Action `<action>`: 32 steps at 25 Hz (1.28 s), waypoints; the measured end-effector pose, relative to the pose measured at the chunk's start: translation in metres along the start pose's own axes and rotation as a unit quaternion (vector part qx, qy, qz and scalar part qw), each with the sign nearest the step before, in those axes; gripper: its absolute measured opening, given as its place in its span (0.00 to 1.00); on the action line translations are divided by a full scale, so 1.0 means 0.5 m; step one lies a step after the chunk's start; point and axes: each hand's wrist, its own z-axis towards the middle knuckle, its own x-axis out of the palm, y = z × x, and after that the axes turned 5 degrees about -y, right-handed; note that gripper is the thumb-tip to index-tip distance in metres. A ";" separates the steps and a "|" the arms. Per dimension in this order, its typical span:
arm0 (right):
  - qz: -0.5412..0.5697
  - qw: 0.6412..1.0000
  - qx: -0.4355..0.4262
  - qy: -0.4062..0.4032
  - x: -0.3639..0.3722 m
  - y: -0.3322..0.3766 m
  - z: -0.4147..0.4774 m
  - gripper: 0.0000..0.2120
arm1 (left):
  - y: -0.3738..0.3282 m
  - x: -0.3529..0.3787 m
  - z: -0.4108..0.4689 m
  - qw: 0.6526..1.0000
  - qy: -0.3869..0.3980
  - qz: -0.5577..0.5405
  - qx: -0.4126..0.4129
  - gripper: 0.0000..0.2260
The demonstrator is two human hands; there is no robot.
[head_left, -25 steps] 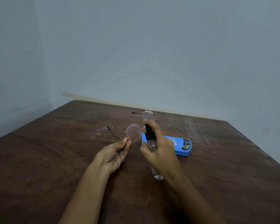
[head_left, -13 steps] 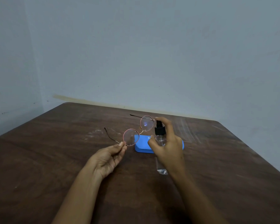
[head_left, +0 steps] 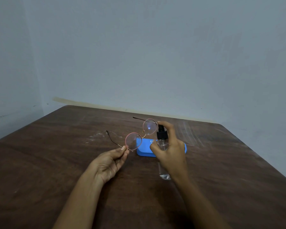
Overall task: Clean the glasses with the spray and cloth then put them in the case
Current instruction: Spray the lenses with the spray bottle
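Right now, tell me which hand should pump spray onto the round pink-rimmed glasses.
Right. The right hand grips the clear black-capped spray bottle, forefinger atop its pump beside the far lens; the left hand only pinches the pink-rimmed glasses.

Glasses (head_left: 133,143) are off the table (head_left: 56,154), left of the bottle (head_left: 162,135). Left hand (head_left: 109,164) pinches the near lens rim from below. Right hand (head_left: 170,151) grips the bottle, its top just beside the far lens. Case (head_left: 145,148) lies on the table behind the hands, partly hidden by the right hand. Wall (head_left: 155,55) is behind the table.
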 end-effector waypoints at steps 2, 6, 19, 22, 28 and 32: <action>-0.001 1.000 0.000 0.001 0.001 -0.002 0.000 0.24 | 0.000 0.000 -0.001 1.000 0.000 -0.001 0.000 0.09; 0.002 1.000 0.007 -0.008 0.002 -0.004 0.000 0.25 | 0.000 0.001 -0.002 1.000 -0.004 -0.004 0.002 0.10; 0.043 0.995 0.049 -0.071 -0.032 -0.031 -0.004 0.30 | 0.014 0.009 0.002 0.995 0.019 0.081 0.045 0.09; 0.068 0.993 0.053 -0.087 -0.059 -0.056 -0.004 0.28 | 0.028 0.012 0.004 0.986 0.034 0.137 0.084 0.09; 0.009 0.993 0.046 -0.109 -0.135 -0.106 -0.007 0.26 | 0.052 0.018 0.010 0.958 0.069 0.216 0.175 0.08; -0.017 0.987 0.065 -0.145 -0.172 -0.141 -0.014 0.27 | 0.075 0.024 0.016 0.928 0.091 0.264 0.247 0.08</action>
